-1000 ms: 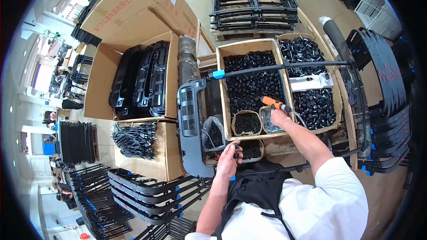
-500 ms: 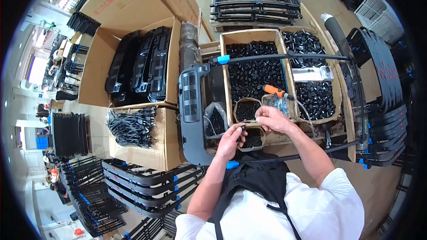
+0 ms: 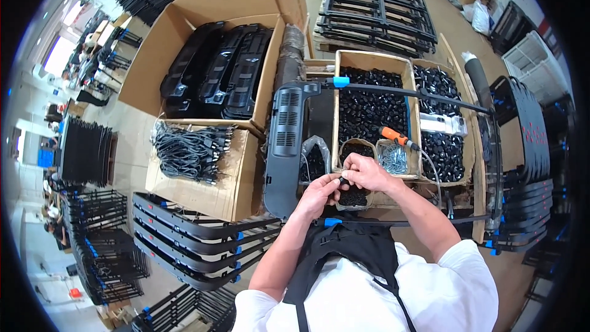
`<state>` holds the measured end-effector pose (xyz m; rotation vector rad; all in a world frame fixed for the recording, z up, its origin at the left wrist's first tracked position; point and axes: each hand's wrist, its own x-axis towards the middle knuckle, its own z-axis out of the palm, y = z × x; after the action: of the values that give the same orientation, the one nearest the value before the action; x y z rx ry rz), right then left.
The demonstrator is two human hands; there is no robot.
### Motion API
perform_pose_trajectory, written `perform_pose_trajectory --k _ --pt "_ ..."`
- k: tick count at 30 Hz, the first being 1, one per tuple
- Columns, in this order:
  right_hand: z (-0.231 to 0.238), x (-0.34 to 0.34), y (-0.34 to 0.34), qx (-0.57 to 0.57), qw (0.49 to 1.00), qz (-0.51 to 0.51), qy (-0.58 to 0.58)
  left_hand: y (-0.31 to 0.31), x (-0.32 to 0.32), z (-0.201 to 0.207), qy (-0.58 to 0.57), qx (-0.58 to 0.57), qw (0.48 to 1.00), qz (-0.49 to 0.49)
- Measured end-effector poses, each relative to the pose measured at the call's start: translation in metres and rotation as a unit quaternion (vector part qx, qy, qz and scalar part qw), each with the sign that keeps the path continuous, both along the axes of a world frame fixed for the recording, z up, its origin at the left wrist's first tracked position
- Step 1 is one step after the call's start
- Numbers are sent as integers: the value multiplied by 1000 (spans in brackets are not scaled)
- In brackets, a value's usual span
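Close together in front of my apron, my left hand (image 3: 319, 195) and my right hand (image 3: 367, 173) meet at a small black part (image 3: 344, 181). The left fingers are closed around it. My right thumb and fingers pinch at its top; anything else between them is too small to see. Beneath the hands sits a small bin of tiny black parts (image 3: 353, 198), partly covered. A box of long silver screws (image 3: 392, 158) lies just beyond the right hand, with an orange electric screwdriver (image 3: 396, 136) above it. A black frame with a vented housing (image 3: 286, 141) spans the bins around my hands.
Large bins of black knob-like parts (image 3: 372, 114) stand ahead. At left are a carton of black covers (image 3: 215, 74) and a box topped with bundled cables (image 3: 187, 154). Stacked curved frames (image 3: 184, 233) stand at lower left, more panels (image 3: 522, 123) at right.
My right hand has moved left from the small bin to the black part in my left hand. The whole view has shifted, so the bench sits farther right.
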<state>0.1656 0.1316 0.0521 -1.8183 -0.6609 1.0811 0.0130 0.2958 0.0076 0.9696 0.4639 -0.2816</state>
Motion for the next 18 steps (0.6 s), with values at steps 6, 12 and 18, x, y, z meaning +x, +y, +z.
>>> perform_pose_trajectory --k 6,12,18 --pt "7 -17 32 12 1000 -2 -26 15 -21 1 19 -49 997 64" --pt "-7 -29 54 176 908 100 -367 28 -38 0 59 -87 981 162" --pt "1 -51 83 200 868 177 -419 36 -57 -18 37 -113 969 218"
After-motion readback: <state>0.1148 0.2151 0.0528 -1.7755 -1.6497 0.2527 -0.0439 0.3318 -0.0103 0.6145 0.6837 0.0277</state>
